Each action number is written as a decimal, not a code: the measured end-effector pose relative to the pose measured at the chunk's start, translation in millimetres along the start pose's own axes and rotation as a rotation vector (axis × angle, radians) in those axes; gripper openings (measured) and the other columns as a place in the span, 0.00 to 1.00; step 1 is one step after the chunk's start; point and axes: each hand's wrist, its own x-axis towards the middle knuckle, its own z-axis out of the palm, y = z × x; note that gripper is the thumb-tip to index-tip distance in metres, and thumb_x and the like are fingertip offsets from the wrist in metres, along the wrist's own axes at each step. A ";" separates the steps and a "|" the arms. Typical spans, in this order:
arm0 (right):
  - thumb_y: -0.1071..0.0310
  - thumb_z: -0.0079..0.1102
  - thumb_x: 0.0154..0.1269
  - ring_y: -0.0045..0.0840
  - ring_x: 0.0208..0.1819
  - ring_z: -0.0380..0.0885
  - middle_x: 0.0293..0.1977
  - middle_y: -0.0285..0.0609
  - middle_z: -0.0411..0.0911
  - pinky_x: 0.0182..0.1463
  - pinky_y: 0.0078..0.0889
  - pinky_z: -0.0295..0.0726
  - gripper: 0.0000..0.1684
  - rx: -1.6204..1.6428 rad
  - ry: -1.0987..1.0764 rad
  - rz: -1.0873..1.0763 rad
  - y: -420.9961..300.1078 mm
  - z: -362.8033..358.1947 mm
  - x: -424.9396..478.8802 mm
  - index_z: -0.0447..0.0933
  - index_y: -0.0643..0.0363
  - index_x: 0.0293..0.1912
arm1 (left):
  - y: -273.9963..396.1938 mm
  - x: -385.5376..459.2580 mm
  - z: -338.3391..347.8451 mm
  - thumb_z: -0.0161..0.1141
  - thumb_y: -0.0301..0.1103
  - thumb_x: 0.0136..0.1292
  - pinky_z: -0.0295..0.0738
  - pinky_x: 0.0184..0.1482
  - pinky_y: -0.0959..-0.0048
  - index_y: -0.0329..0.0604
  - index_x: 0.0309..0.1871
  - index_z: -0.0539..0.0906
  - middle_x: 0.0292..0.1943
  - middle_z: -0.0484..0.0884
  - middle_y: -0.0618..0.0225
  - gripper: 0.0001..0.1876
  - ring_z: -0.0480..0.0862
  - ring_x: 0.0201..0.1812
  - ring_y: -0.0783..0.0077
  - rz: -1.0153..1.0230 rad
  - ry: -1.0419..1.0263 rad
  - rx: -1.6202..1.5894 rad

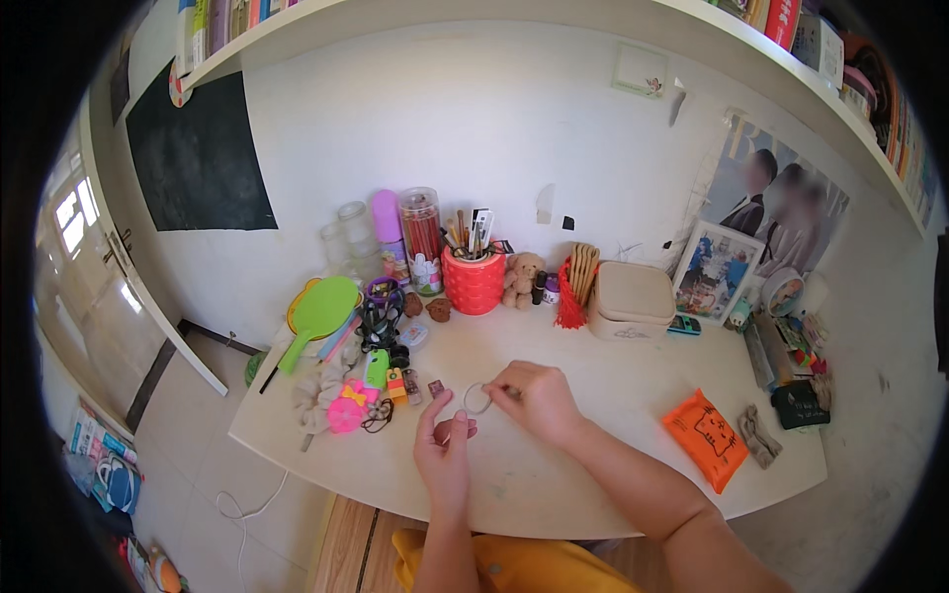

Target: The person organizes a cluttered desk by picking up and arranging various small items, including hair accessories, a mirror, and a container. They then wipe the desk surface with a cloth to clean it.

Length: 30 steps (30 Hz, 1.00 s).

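Over the middle of the white desk (563, 489), a thin pale ring-shaped band (478, 399) is pinched between the thumb and fingers of my right hand (530, 396). Just left of it is my left hand (447, 445), its index finger raised and its thumb near the ring's lower edge; whether it touches the ring cannot be told. The other left fingers are curled, and something small may lie among them. Beyond the left fingertips lies a small purple block-like piece (436, 388), beside a small translucent case (412, 387) and an orange and yellow toy block (397, 387).
On the left are a green paddle (326, 307), a pink toy (346, 415) and a scrunchie (308, 400). A red pen holder (474, 283), a teddy bear (523, 280) and a beige box (632, 300) stand behind. An orange packet (706, 439) lies at right, beneath an overhead bookshelf (786, 67).
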 end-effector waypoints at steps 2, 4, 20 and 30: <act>0.65 0.68 0.60 0.31 0.24 0.80 0.26 0.43 0.80 0.29 0.32 0.77 0.09 0.093 0.115 0.132 6.6 0.8 16.2 0.82 0.62 0.29 | 1.9 1.7 -1.2 0.59 0.28 0.69 0.77 0.39 0.80 0.37 0.51 0.80 0.34 0.83 0.69 0.10 0.81 0.34 0.80 -0.001 0.014 -0.012; 0.64 0.68 0.61 0.26 0.23 0.78 0.25 0.45 0.80 0.28 0.30 0.75 0.12 0.193 0.258 0.226 20.6 -0.2 44.1 0.82 0.64 0.31 | 0.4 3.5 -5.4 0.58 0.29 0.70 0.76 0.41 0.79 0.39 0.51 0.80 0.35 0.82 0.70 0.10 0.80 0.35 0.81 -0.027 0.007 -0.003; 0.57 0.67 0.65 0.17 0.12 0.67 0.15 0.34 0.72 0.16 0.25 0.65 0.19 0.522 0.418 0.675 76.1 33.6 154.3 0.83 0.66 0.31 | -3.2 20.0 -3.2 0.56 0.30 0.71 0.73 0.43 0.80 0.42 0.49 0.81 0.40 0.82 0.74 0.08 0.79 0.38 0.82 -0.091 -0.127 -0.031; 0.63 0.60 0.66 0.16 0.33 0.74 0.38 0.37 0.80 0.34 0.23 0.73 0.15 0.775 0.049 0.701 108.5 38.8 63.5 0.80 0.64 0.46 | -8.6 16.9 -7.9 0.58 0.30 0.69 0.73 0.39 0.80 0.43 0.51 0.80 0.42 0.83 0.73 0.10 0.80 0.37 0.81 -0.081 -0.162 0.032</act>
